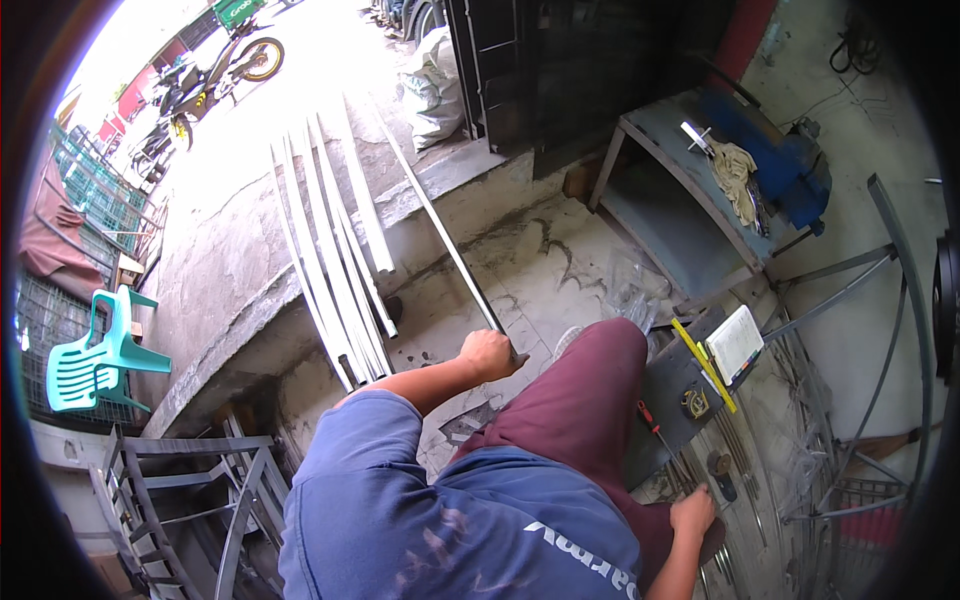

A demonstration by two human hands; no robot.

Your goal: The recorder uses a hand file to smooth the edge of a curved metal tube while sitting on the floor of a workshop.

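Note:
My left hand (488, 355) is closed round the near end of a long, shiny metal tube (440, 228), which slants away over the concrete step to the ground outside. Low on the right, my right hand (693, 512) has its fingers curled beside several thin metal rods (740, 450); what it grips, if anything, is hidden. Just beyond that hand lies a red-handled screwdriver (648, 418). On the dark low bench (655, 465) to my right sit a tape measure (696, 403), a yellow ruler (705, 366) and a white notepad (735, 346).
Several more metal tubes (335, 265) lean over the step edge (250, 345) ahead on the left. A steel table (680, 150) carries a blue machine (765, 140) and gloves (735, 178). A green plastic chair (105, 355), metal frames (190, 500) and a white sack (432, 92) stand around.

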